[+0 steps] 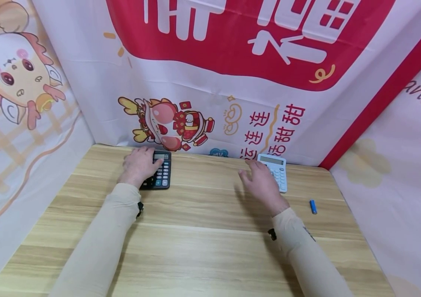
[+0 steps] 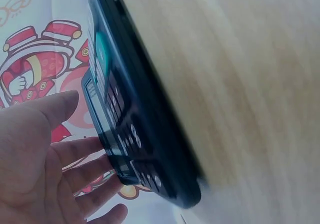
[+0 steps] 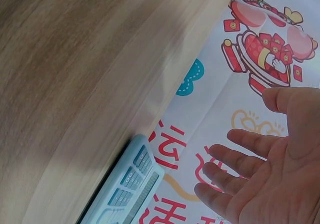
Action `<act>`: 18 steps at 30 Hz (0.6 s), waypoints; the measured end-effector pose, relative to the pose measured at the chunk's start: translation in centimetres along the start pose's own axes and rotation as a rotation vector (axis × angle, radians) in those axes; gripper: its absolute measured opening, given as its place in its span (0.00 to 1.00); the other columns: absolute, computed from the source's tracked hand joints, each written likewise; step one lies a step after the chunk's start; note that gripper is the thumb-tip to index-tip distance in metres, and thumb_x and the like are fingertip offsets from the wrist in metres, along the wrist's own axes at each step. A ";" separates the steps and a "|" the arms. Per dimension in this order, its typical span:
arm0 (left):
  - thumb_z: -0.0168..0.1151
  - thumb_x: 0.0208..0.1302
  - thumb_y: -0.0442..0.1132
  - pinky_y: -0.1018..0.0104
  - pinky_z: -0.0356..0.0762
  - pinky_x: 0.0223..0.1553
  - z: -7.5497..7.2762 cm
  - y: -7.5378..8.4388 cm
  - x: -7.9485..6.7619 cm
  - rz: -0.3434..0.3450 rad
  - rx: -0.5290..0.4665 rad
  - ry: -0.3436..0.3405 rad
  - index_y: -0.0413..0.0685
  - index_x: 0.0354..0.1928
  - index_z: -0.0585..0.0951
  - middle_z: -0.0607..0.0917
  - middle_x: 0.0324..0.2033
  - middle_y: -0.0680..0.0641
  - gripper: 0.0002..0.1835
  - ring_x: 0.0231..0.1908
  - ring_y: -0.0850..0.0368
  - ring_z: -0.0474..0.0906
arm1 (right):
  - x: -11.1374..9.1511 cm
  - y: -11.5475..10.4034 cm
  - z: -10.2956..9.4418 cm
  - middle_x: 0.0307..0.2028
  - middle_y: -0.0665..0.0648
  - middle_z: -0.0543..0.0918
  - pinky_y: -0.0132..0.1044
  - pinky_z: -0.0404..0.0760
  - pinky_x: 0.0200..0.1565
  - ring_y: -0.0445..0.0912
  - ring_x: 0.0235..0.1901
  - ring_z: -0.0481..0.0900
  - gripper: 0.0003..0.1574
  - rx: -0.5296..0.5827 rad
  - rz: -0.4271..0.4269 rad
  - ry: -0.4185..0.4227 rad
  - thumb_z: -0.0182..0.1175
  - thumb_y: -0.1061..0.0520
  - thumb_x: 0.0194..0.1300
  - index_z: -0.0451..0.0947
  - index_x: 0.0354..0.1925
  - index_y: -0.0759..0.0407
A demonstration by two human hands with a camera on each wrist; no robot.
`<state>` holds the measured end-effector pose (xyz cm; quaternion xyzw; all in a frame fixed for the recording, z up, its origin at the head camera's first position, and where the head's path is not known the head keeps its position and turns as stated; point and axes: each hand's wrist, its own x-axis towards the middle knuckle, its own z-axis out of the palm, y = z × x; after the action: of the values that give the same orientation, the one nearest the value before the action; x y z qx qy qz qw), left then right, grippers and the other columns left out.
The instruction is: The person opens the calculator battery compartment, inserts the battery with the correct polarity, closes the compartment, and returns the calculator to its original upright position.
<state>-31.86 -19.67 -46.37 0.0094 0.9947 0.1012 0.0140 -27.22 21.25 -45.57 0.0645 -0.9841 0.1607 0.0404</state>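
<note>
At the table's back left lies a black calculator (image 1: 163, 178), and my left hand (image 1: 140, 166) is over its left part, covering many of its keys. In the left wrist view, the fingers (image 2: 86, 176) are loosely spread beside the display end of the calculator (image 2: 155, 139), with the thumb apart from them. My right hand (image 1: 264, 183) hovers at the left side of a light blue calculator (image 1: 280, 175) by the back edge. The right wrist view shows its fingers (image 3: 240, 161) extended and holding nothing, with that calculator (image 3: 125, 184) below.
A small blue cylinder (image 1: 313, 206), like a battery, lies on the wooden table (image 1: 210, 255) right of the light blue calculator. Behind the table hangs a printed cloth (image 1: 225, 90) reaching its back edge. More printed cloth stands at the left and right sides.
</note>
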 end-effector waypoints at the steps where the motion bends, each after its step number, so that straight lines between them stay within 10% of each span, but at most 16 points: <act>1: 0.52 0.78 0.62 0.24 0.72 0.64 -0.1 0.0 -0.1 0.001 0.006 0.000 0.41 0.76 0.68 0.69 0.74 0.30 0.38 0.73 0.27 0.65 | 0.0 0.0 0.0 0.78 0.62 0.69 0.59 0.64 0.80 0.59 0.79 0.66 0.43 -0.001 0.000 -0.002 0.48 0.31 0.80 0.65 0.79 0.54; 18: 0.51 0.81 0.41 0.28 0.82 0.55 0.0 -0.3 -0.2 0.028 -0.050 -0.032 0.40 0.62 0.77 0.80 0.61 0.31 0.17 0.60 0.29 0.80 | -0.1 -0.3 0.2 0.77 0.63 0.71 0.59 0.65 0.80 0.59 0.78 0.67 0.43 -0.008 -0.034 -0.004 0.47 0.31 0.80 0.66 0.78 0.56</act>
<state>-31.62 -19.94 -46.39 0.0245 0.9913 0.1259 0.0287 -27.13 20.89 -45.70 0.0813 -0.9835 0.1561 0.0414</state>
